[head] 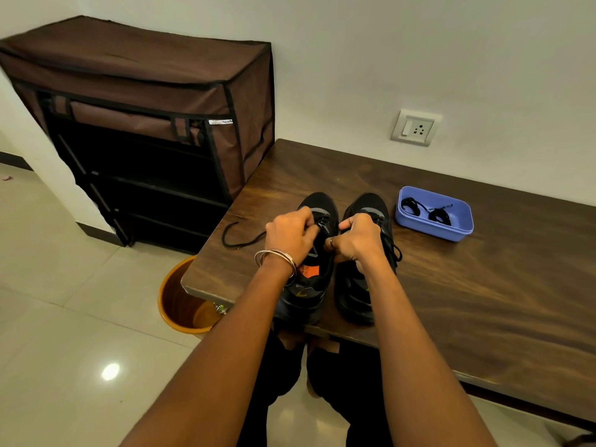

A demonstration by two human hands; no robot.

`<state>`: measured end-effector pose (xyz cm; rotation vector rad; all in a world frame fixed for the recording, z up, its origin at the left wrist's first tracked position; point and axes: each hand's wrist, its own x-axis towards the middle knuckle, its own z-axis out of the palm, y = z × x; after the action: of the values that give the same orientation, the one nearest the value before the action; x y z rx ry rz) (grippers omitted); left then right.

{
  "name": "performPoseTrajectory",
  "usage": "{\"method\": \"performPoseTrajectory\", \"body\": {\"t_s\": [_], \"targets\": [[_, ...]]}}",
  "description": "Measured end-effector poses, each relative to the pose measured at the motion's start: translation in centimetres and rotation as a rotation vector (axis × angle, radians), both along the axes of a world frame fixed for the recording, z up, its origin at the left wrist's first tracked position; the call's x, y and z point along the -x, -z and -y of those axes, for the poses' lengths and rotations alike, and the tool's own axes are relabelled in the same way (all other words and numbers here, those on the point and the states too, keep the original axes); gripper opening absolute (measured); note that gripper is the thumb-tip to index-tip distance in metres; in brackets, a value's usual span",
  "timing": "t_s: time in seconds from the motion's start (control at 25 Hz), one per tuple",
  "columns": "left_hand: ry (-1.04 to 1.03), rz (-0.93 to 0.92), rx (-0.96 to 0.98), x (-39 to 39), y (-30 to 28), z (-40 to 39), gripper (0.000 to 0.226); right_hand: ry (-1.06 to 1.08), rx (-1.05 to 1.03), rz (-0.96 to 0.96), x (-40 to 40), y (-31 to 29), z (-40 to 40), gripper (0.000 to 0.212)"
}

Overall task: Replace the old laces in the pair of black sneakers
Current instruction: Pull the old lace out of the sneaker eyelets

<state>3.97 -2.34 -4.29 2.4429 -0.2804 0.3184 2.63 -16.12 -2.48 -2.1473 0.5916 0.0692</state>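
Observation:
Two black sneakers stand side by side near the front edge of a dark wooden table (483,285), toes pointing away from me. My left hand (290,235) and my right hand (356,238) sit over the left sneaker (317,287), each with fingers curled and pinching its black lace near the upper eyelets. A loose end of that lace (237,241) trails left across the table. The right sneaker (358,298) stands laced, partly hidden by my right hand and forearm. A blue plastic tray (464,229) at the right holds two coiled black laces (425,211).
An orange bin (180,304) stands on the tiled floor under the table's left corner. A brown fabric shoe rack (145,124) stands against the wall at the left. A wall socket (414,128) sits above the table. My legs show below the table edge.

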Motion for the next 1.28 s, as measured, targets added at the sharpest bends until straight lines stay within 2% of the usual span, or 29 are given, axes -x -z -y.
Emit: {"method": "performPoseTrajectory", "body": {"t_s": [0.12,0.2,0.28,0.32,0.44,0.52,0.6,0.68,0.76,0.8,0.92,0.96,1.0,1.04,1.08,1.12,1.2,1.28], "targets": [[-0.227,-0.153,0.303,-0.4,0.1,-0.1,0.008,-0.009,0.021,0.005,-0.1,0.2,-0.2,0.041],[-0.235,-0.218,0.432,-0.4,0.3,0.2,0.005,-0.014,0.022,-0.005,-0.2,0.3,-0.2,0.038],[-0.178,-0.203,0.475,-0.3,0.1,0.4,0.018,-0.018,0.03,-0.006,-0.2,0.3,-0.3,0.035],[-0.123,-0.16,0.393,-0.4,0.1,0.3,0.024,-0.027,0.041,-0.001,-0.1,0.1,-0.3,0.034],[0.086,-0.101,-0.12,0.0,-0.8,-0.2,0.029,-0.088,0.126,0.007,0.2,-0.8,-0.3,0.03],[0.163,-0.06,-0.346,0.3,-1.5,-0.5,0.03,-0.121,0.147,0.015,0.5,-1.0,-0.3,0.027],[0.161,0.027,-0.471,0.4,-1.8,-0.2,0.028,-0.153,0.171,0.032,0.7,-1.0,-0.4,0.027],[0.133,0.039,-0.428,1.1,-1.7,-0.1,0.024,-0.16,0.191,0.034,1.2,-0.6,-0.7,0.028],[0.032,-0.043,-0.112,1.0,-1.3,0.2,0.016,-0.156,0.214,0.027,0.9,-0.2,-0.6,0.029],[-0.019,-0.105,0.158,0.8,-1.1,0.2,0.016,-0.154,0.224,0.022,0.7,-0.1,-0.6,0.033],[-0.205,-0.284,1.153,-0.1,-1.8,0.1,0.024,-0.146,0.238,-0.011,0.0,0.2,-0.5,0.044],[-0.265,-0.366,1.389,-0.3,-2.1,0.0,0.024,-0.146,0.238,-0.019,-0.2,0.3,-0.4,0.045],[-0.305,-0.414,1.515,-0.4,-2.3,-0.1,0.024,-0.148,0.233,-0.024,-0.3,0.4,-0.4,0.045],[-0.313,-0.414,1.525,-0.3,-2.4,-0.3,0.021,-0.151,0.224,-0.029,-0.3,0.4,-0.4,0.044],[-0.284,-0.362,1.404,-0.1,-2.5,-0.5,0.016,-0.15,0.209,-0.03,-0.4,0.4,-0.3,0.043],[-0.22,-0.262,1.155,-0.1,-2.2,-0.7,0.011,-0.149,0.198,-0.033,-0.4,0.4,-0.2,0.042],[-0.065,-0.106,0.487,0.2,-1.7,-1.1,0.009,-0.158,0.199,-0.042,-0.5,0.3,-0.2,0.042],[0.051,-0.082,-0.125,0.4,-1.6,-1.3,0.014,-0.161,0.209,-0.032,-0.4,0.4,-0.2,0.041]]}}
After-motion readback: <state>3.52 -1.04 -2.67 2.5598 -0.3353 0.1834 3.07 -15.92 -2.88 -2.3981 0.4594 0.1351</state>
